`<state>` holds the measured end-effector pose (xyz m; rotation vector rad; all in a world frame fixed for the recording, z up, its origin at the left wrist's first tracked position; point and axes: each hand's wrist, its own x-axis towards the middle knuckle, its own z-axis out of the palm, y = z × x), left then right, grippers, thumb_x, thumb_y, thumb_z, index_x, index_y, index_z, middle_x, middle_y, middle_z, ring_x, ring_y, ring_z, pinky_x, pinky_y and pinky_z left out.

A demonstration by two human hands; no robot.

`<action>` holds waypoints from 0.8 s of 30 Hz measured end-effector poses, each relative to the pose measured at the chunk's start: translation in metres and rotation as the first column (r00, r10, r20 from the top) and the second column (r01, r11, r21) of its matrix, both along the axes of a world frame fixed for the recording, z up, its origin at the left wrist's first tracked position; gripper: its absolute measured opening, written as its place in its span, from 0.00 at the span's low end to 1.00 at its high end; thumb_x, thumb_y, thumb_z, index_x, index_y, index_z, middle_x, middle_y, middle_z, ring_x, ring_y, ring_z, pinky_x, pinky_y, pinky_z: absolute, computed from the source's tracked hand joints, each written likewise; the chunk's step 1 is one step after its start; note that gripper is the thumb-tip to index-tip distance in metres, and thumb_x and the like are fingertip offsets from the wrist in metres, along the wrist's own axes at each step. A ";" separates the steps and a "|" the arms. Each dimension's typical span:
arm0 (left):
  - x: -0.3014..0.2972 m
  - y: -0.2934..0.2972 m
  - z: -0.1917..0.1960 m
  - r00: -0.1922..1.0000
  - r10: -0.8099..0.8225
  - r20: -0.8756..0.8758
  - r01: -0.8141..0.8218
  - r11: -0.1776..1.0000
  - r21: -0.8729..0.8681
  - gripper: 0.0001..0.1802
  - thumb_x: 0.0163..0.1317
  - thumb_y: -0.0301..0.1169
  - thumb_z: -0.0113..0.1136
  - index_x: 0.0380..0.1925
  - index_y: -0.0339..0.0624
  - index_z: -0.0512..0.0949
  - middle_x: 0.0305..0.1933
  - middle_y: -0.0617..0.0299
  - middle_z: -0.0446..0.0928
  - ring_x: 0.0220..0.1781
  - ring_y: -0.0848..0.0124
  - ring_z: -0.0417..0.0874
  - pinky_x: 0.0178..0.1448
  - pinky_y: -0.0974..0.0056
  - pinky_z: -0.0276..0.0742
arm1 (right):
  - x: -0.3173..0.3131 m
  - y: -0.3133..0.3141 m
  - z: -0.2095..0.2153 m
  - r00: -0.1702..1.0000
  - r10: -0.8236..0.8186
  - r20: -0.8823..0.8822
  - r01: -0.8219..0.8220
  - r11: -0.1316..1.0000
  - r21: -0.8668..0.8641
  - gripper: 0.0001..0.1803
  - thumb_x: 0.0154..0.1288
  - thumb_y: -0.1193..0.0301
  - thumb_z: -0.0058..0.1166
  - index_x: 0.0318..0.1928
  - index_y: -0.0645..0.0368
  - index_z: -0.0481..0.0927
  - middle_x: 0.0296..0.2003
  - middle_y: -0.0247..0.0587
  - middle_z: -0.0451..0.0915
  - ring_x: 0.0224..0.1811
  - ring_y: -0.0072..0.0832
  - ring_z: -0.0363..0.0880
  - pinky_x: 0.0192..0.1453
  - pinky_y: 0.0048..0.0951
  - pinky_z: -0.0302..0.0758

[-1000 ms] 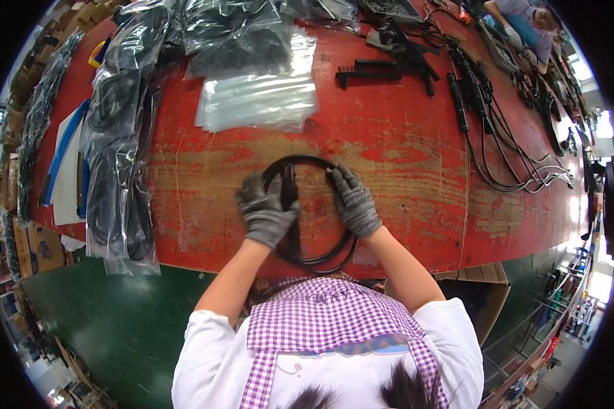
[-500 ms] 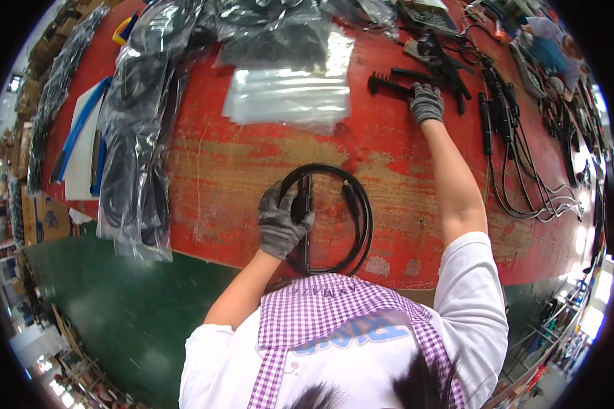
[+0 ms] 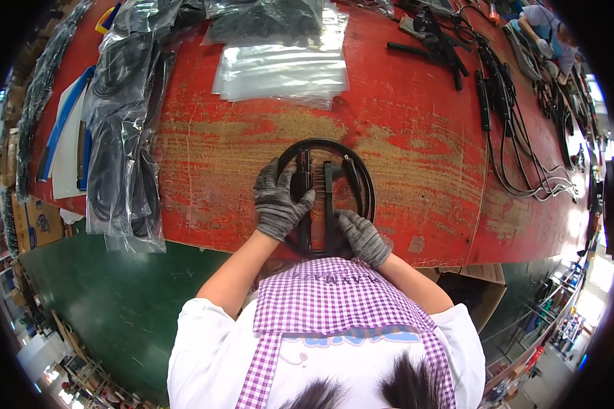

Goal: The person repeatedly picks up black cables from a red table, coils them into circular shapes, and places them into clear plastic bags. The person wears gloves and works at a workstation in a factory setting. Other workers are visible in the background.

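Note:
Near the table's front edge, my gloved left hand [image 3: 278, 204] grips a slim black bar-shaped tool [image 3: 305, 233] together with the left side of a coiled black cable [image 3: 370, 187]. A metal-tipped plug end [image 3: 348, 163] shows inside the coil's right side. My gloved right hand [image 3: 363, 238] is closed on the lower end of a black brush [image 3: 329, 198] with a row of bristles. The brush stands lengthwise inside the loop, just right of the bar, its bristles facing left. Both gloves are grey striped knit; the fingertips of my right hand are partly hidden.
Flat clear plastic bags [image 3: 280, 71] lie stacked beyond my hands. Bagged black cables [image 3: 119, 157] and a blue-edged clipboard [image 3: 68, 140] are at the left. More black tools [image 3: 443, 48] and hanging cables [image 3: 518, 150] lie at the right. Another person [image 3: 546, 34] is at the far right.
My right hand has come from the far right of the table back to the coil, bringing the brush with it. My left hand keeps its hold on the bar and cable.

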<state>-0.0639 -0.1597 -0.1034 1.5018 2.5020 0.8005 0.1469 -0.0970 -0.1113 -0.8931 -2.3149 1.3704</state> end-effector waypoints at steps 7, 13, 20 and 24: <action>0.000 -0.004 0.005 1.000 -0.012 0.019 0.012 1.000 -0.011 0.35 0.40 0.46 0.64 0.50 0.46 0.69 0.55 0.46 0.64 0.57 0.49 0.63 0.61 0.48 0.56 | -0.069 0.106 0.059 0.998 -0.025 0.060 0.030 0.996 -0.083 0.12 0.62 0.65 0.48 0.41 0.59 0.77 0.33 0.47 0.79 0.35 0.40 0.77 0.40 0.31 0.74; -0.015 -0.009 0.025 0.977 0.021 0.211 -0.032 0.998 0.045 0.27 0.44 0.40 0.64 0.46 0.44 0.72 0.53 0.49 0.66 0.55 0.53 0.67 0.58 0.56 0.66 | -0.214 0.204 0.030 0.979 0.068 0.192 -0.169 0.794 0.584 0.11 0.53 0.61 0.54 0.36 0.50 0.79 0.35 0.41 0.78 0.43 0.39 0.72 0.50 0.38 0.68; -0.058 -0.052 0.028 0.868 0.223 0.443 -0.287 0.955 0.082 0.12 0.54 0.30 0.58 0.38 0.38 0.75 0.43 0.55 0.74 0.45 0.65 0.76 0.51 0.65 0.71 | -0.258 0.228 -0.013 0.946 0.094 0.311 -0.253 0.815 0.521 0.14 0.51 0.58 0.55 0.33 0.53 0.80 0.34 0.44 0.78 0.43 0.41 0.73 0.51 0.39 0.67; -0.065 -0.016 0.045 0.812 0.133 0.569 -0.256 0.956 0.142 0.10 0.53 0.29 0.58 0.36 0.39 0.76 0.39 0.54 0.76 0.41 0.63 0.78 0.47 0.65 0.73 | -0.257 0.224 0.007 0.910 0.174 0.376 -0.351 0.807 0.475 0.15 0.53 0.56 0.52 0.33 0.53 0.80 0.35 0.46 0.77 0.43 0.41 0.73 0.52 0.39 0.68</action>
